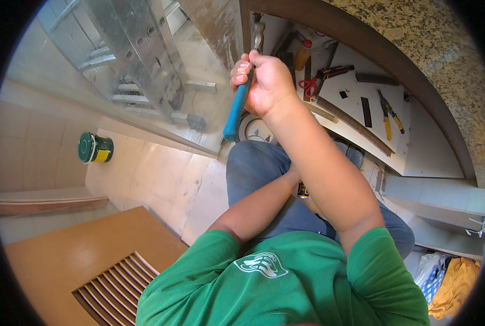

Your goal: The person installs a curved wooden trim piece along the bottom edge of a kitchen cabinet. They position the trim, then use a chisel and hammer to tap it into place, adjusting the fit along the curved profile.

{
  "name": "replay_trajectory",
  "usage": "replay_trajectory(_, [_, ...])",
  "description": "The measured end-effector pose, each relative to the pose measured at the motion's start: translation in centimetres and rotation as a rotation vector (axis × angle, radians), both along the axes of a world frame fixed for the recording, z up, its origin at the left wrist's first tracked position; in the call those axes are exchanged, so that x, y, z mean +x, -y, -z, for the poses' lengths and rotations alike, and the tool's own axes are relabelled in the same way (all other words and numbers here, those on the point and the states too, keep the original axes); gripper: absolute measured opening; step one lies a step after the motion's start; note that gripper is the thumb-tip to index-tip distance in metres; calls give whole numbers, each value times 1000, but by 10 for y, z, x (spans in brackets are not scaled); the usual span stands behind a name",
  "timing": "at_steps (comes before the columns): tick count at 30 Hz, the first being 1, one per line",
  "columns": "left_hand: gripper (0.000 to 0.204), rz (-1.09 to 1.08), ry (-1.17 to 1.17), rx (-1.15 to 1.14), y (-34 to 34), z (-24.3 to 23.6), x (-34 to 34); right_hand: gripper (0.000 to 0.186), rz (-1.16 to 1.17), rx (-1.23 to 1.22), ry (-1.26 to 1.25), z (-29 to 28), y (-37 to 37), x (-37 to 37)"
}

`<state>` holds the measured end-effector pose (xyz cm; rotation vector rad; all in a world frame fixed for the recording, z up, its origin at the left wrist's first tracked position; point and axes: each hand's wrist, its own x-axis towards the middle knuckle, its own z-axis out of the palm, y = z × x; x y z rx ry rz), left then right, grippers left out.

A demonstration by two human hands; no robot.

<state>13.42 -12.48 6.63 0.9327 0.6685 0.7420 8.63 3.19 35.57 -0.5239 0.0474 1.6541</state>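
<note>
My right hand (269,81) is closed around a hammer (236,111) with a long blue grip. The grip's end points down to the left. Its metal upper part rises beyond my fist to the dark frame of a cabinet opening; whether it touches the frame, I cannot tell. My left forearm (256,206) passes under my right forearm, which hides the left hand. Close by that crossing, over my lap, part of a black and yellow can (302,190) shows.
On the cabinet's white shelf (343,111) lie yellow-handled pliers (387,115), red-handled scissors (308,86) and a red-capped bottle (303,54). A speckled stone counter (443,65) curves above. At left are a ladder (136,49), a green bucket (95,148) and a slatted wooden panel (52,255).
</note>
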Motion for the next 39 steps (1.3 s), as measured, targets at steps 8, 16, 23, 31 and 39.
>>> replay_trajectory(8, [51,3,-1,-13,-1,-7,0,20,-21,53,37,-4,3,5])
replay_trajectory(16, [47,4,-17,-49,0,-14,-2,20,20,45,6,-9,15,22])
replay_trajectory(23, [44,0,-34,-93,0,-19,-1,22,8,72,-26,-4,31,49])
replay_trajectory(31, [35,-30,-106,-83,4,-48,-4,21,110,-170,74,11,54,68])
replay_trajectory(39, [32,-39,-28,-76,8,-43,2,21,87,-60,94,-8,59,63])
